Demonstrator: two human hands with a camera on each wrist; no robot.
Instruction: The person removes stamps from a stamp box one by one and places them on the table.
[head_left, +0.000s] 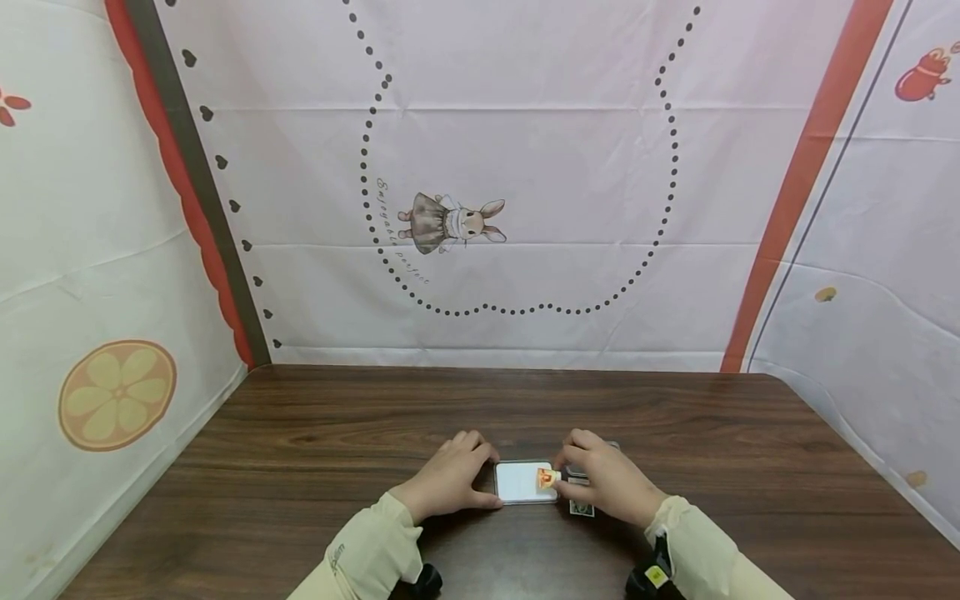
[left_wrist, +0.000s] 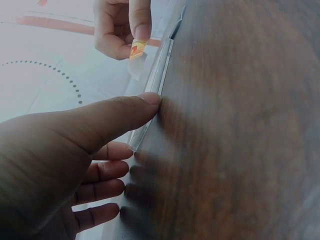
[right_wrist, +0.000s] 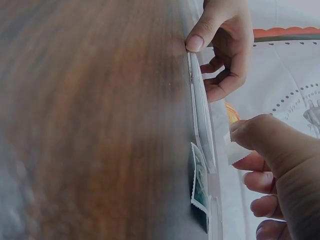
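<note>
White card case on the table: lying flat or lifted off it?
Flat. The white case lies on the table; the left hand steadies its edge, while the right hand pinches an orange stamp over it.

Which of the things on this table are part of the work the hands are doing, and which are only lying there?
In use:
- clear flat case, steadied by the left hand
- small orange-and-white stamp, pinched by the right hand over the case

Lying about:
- green stamp on the wooden table, beside the case
- what looks like another clear case, partly hidden under the right hand
</note>
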